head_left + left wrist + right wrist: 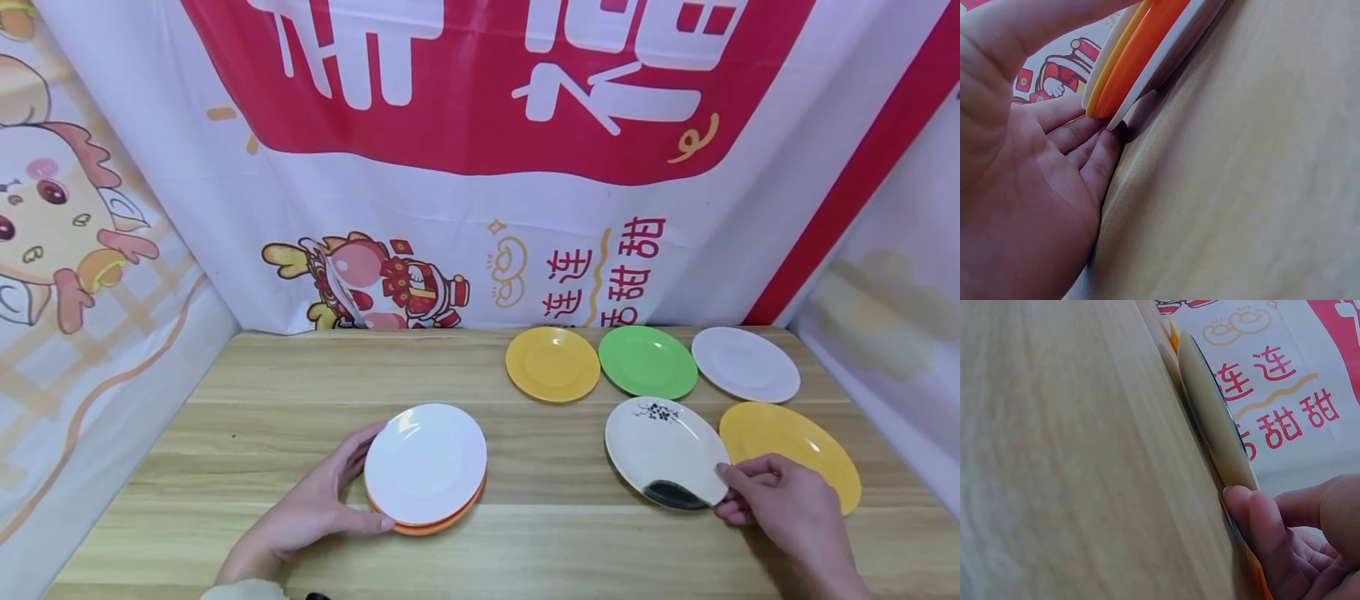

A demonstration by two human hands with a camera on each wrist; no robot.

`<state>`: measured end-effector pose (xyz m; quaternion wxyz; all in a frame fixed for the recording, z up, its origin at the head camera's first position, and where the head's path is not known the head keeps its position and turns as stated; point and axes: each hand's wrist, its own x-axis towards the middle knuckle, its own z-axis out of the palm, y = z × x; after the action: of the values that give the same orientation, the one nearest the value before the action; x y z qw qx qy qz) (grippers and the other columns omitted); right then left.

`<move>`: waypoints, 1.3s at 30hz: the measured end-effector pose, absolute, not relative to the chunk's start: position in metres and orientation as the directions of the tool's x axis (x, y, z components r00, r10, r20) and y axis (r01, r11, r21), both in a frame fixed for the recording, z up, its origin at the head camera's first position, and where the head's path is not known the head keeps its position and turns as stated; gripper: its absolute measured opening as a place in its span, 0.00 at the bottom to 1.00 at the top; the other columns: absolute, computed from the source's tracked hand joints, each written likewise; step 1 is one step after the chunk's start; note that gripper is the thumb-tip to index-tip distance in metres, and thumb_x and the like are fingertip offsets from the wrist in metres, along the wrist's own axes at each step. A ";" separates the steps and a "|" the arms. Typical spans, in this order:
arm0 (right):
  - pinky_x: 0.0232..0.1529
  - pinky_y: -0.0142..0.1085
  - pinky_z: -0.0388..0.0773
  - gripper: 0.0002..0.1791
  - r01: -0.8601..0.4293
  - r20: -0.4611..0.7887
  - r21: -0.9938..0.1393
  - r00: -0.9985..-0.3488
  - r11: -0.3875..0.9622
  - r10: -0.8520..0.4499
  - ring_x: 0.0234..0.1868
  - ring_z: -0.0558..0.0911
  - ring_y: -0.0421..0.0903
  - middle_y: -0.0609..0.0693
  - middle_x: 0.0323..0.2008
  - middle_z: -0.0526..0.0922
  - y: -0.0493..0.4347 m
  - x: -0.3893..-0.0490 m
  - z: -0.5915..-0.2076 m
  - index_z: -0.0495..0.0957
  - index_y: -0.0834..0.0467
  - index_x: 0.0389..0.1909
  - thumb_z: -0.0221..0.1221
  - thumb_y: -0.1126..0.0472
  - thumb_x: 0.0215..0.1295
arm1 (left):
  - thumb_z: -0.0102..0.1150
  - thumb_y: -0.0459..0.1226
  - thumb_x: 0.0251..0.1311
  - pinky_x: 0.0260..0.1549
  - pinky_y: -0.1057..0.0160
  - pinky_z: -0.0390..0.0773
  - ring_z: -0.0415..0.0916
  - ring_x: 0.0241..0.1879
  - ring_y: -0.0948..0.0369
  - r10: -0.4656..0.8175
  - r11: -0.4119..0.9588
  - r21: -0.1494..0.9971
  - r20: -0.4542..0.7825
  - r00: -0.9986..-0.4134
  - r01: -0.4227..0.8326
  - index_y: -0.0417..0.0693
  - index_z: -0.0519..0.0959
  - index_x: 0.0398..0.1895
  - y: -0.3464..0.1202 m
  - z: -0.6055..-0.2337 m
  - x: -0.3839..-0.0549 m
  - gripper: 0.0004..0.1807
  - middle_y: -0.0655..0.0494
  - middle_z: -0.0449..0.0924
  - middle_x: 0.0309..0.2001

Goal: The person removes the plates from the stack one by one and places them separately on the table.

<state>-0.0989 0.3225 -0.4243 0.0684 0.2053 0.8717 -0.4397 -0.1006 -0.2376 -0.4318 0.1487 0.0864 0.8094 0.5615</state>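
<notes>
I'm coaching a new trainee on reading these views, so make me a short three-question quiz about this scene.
1. True or false: the green plate lies between a yellow plate and a white plate.
2. Which hand pinches the flower-print plate: A) left, B) right?
3. Fill in: the left hand holds a stack of plates whose uppermost one is ____.

Key: 1. True. 2. B, the right hand. 3. White.
</notes>
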 end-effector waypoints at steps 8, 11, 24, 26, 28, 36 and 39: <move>0.32 0.33 0.88 0.28 0.460 -0.327 -0.738 -0.884 0.494 0.335 0.29 0.91 0.46 0.48 0.28 0.91 0.323 -0.100 -0.424 0.77 0.70 0.57 0.65 0.48 0.77 | 0.88 0.42 0.46 0.69 0.82 0.58 0.52 0.86 0.45 0.301 0.367 0.929 -0.161 -0.940 -0.041 0.59 0.56 0.85 -0.237 -0.432 -0.101 0.64 0.54 0.57 0.85; 0.31 0.33 0.88 0.27 0.465 -0.330 -0.740 -0.881 0.486 0.340 0.29 0.91 0.46 0.48 0.28 0.91 0.323 -0.100 -0.424 0.77 0.70 0.57 0.65 0.49 0.77 | 0.88 0.42 0.46 0.69 0.82 0.58 0.52 0.86 0.46 0.301 0.367 0.929 -0.158 -0.940 -0.039 0.60 0.56 0.85 -0.237 -0.433 -0.102 0.64 0.55 0.57 0.85; 0.30 0.37 0.89 0.28 0.475 -0.334 -0.750 -0.872 0.460 0.357 0.28 0.90 0.47 0.49 0.28 0.90 0.323 -0.098 -0.423 0.80 0.68 0.52 0.68 0.44 0.73 | 0.88 0.43 0.45 0.69 0.82 0.58 0.52 0.85 0.47 0.305 0.369 0.929 -0.145 -0.941 -0.024 0.64 0.58 0.85 -0.238 -0.434 -0.101 0.63 0.58 0.58 0.85; 0.29 0.37 0.88 0.29 0.473 -0.317 -0.744 -0.872 0.473 0.373 0.27 0.90 0.46 0.48 0.27 0.90 0.323 -0.098 -0.423 0.81 0.67 0.51 0.68 0.42 0.73 | 0.88 0.42 0.46 0.69 0.82 0.58 0.52 0.85 0.47 0.307 0.366 0.930 -0.143 -0.941 -0.022 0.64 0.58 0.85 -0.238 -0.434 -0.101 0.63 0.58 0.58 0.85; 0.28 0.37 0.88 0.31 0.482 -0.305 -0.737 -0.863 0.474 0.402 0.26 0.89 0.46 0.47 0.27 0.89 0.322 -0.098 -0.422 0.82 0.66 0.50 0.66 0.39 0.73 | 0.88 0.42 0.46 0.69 0.82 0.58 0.52 0.85 0.47 0.308 0.367 0.930 -0.139 -0.941 -0.018 0.64 0.58 0.85 -0.238 -0.434 -0.101 0.63 0.58 0.58 0.85; 0.27 0.36 0.86 0.37 0.462 -0.273 -0.768 -0.862 0.444 0.427 0.26 0.87 0.46 0.47 0.28 0.90 0.314 -0.096 -0.413 0.82 0.64 0.53 0.63 0.30 0.71 | 0.88 0.42 0.46 0.69 0.83 0.58 0.52 0.85 0.47 0.313 0.356 0.934 -0.128 -0.941 -0.009 0.63 0.58 0.84 -0.239 -0.435 -0.102 0.63 0.58 0.58 0.85; 0.27 0.36 0.86 0.37 0.419 -0.254 -0.786 -0.889 0.455 0.380 0.25 0.87 0.46 0.47 0.28 0.90 0.306 -0.096 -0.406 0.81 0.64 0.54 0.64 0.31 0.71 | 0.88 0.42 0.45 0.70 0.83 0.58 0.51 0.86 0.47 0.313 0.353 0.936 -0.123 -0.942 -0.005 0.62 0.58 0.85 -0.240 -0.435 -0.101 0.64 0.57 0.58 0.85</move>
<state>-0.0964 0.3063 -0.4059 0.0207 0.2343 0.8527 -0.4665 -0.1015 -0.2398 -0.4348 0.1420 0.0952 0.8102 0.5607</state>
